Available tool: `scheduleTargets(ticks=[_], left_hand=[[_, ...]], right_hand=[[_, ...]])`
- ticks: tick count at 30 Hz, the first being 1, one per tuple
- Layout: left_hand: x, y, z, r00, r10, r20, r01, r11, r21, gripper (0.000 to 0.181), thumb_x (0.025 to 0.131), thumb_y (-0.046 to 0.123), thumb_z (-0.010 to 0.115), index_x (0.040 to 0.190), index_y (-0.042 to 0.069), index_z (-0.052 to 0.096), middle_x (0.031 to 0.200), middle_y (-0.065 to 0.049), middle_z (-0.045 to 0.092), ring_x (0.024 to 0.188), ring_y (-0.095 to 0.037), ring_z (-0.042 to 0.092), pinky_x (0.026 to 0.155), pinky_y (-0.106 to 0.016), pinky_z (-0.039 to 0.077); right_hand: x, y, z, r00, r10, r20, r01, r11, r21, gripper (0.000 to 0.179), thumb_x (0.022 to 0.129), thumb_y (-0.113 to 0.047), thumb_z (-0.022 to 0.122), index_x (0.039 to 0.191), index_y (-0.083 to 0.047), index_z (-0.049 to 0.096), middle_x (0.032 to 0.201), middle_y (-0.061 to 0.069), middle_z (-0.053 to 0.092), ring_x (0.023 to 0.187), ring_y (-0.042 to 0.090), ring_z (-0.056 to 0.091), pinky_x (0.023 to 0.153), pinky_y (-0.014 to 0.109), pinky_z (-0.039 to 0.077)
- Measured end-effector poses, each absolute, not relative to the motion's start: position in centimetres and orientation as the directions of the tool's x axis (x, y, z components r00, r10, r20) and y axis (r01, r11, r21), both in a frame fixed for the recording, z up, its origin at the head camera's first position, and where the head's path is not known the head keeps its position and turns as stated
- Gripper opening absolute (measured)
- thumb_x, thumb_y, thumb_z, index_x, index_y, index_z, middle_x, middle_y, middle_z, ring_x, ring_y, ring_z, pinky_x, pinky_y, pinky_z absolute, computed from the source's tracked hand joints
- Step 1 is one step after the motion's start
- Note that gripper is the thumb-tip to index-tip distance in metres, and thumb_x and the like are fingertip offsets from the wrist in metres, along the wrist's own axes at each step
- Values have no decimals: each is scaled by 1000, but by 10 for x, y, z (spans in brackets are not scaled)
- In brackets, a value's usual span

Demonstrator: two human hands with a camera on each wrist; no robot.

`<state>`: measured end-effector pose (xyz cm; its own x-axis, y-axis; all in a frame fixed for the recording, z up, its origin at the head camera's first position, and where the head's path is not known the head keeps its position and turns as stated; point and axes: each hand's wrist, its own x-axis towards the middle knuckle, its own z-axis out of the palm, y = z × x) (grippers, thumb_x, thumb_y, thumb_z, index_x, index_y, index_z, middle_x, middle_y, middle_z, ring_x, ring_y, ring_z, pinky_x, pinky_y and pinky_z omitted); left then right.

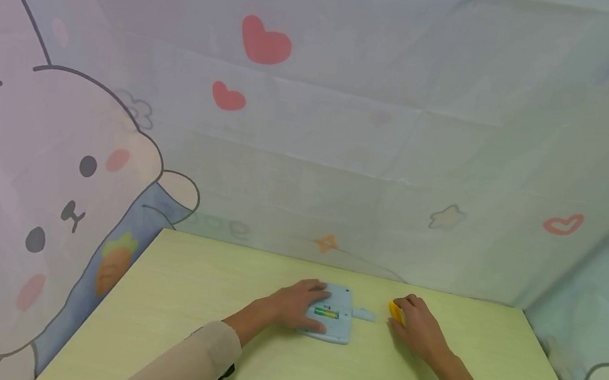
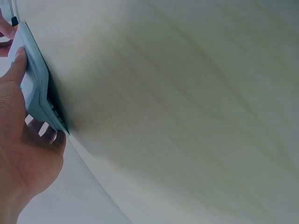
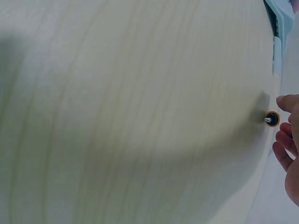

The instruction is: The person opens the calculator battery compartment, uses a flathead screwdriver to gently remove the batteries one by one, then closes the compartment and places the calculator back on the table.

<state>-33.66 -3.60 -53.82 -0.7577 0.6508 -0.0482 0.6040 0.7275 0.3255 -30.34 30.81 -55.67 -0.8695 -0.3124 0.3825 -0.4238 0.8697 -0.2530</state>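
A light-blue calculator (image 1: 341,329) lies back side up on the table, its battery bay open with a green battery (image 1: 327,313) in it. My left hand (image 1: 296,303) holds its left part, the thumb (image 2: 18,65) on the back and other fingers around the edge. By its right edge lies a narrow light-blue cover piece (image 1: 364,314); whether they touch is unclear. Farther right, my right hand (image 1: 421,328) grips a yellow-orange screwdriver (image 1: 396,312) just above the table. Its black collar and metal tip show in the right wrist view, beside the thumb (image 3: 286,102).
The pale wood-grain table (image 1: 204,266) extends around both hands. A printed cloth (image 1: 343,157) with hearts and a rabbit hangs behind the back edge and along the sides.
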Motion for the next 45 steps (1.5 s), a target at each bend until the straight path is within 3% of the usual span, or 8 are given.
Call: scheduleTargets(ticks=[13,45], left_hand=[[-339,-36,-542,-760,648,-45,600,727,333,85,93,67,70,163,24,45,171,2,32,159,-20,27,121,-42,35],[-337,-37,-541,-758,651,-41,603,722,339,86,94,67,69,164,24,44,172,3,31,159,-21,26,122,-42,34]], right_hand=[[-300,310,-558,-891,-281,357,-389,877,-282,26,90,-8,84,109,2,70,100,8,62,89,23,55,78,44,55],[-305,308,-555,-929,-239,283,-329,884,-333,26,88,-1,80,111,8,71,87,5,64,76,19,58,76,46,56]])
